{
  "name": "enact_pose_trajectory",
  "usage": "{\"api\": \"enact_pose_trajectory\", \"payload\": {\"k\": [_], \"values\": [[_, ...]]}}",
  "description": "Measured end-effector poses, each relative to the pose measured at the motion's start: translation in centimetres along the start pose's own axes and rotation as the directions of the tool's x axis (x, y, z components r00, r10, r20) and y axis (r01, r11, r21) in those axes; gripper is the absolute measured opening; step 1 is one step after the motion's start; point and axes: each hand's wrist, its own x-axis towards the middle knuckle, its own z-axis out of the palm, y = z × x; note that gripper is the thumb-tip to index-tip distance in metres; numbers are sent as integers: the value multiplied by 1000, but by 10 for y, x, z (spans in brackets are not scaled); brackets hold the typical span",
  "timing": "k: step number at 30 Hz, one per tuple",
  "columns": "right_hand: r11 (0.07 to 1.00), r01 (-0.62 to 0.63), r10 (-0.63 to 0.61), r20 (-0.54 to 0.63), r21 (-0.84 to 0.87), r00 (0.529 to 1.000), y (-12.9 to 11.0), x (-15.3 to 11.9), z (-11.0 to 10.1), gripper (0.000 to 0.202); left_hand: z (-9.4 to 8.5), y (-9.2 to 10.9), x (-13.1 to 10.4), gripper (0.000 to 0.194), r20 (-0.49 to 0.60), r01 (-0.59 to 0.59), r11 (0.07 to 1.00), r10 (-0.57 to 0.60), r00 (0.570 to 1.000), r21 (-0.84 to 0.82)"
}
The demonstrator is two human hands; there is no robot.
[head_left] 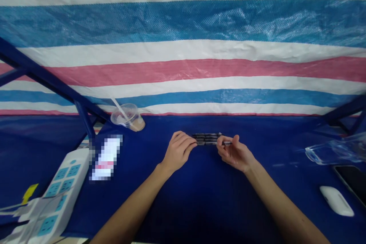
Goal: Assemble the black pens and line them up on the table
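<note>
Several dark pens (206, 138) lie side by side, pointing left to right, on the blue tabletop between my hands. My left hand (180, 148) is at their left ends, its fingers together and closed on them. At their right ends is my right hand (231, 152), palm partly up, with fingers curled and the thumb raised. A pen tip or end shows between its thumb and index finger, so that hand pinches a pen.
On the left are a white power strip (64, 190) with plugs, a blurred bright phone (107, 158) and a clear cup (128, 116) with a straw. To the right lie a clear plastic container (331, 152), a white case (336, 201) and a dark phone (353, 181). Striped sheeting (183, 72) hangs behind.
</note>
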Motion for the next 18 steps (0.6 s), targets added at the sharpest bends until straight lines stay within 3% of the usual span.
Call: {"api": "enact_pose_trajectory", "payload": {"k": [2, 5, 11, 14, 18], "values": [[999, -27, 24, -76, -30, 997, -4, 0, 2, 59, 0, -2, 0, 7, -14, 7, 1000, -7, 1000, 9], [975, -81, 39, -201, -206, 979, -11, 2, 6, 44, -1, -6, -1, 6, -39, 42, 999, -41, 998, 30], [811, 18, -190, -234, -585, 953, -25, 8, 5, 27, -5, -12, -2, 8, -78, 102, 995, -101, 992, 19], [660, 47, -334, -236, -749, 912, -31, 12, -5, 22, -7, -13, -3, 16, -92, 150, 988, -146, 985, 42], [323, -52, -453, -202, -945, 868, -36, 20, -25, 21, -6, -16, -4, 27, -40, 207, 972, -203, 978, 114]]}}
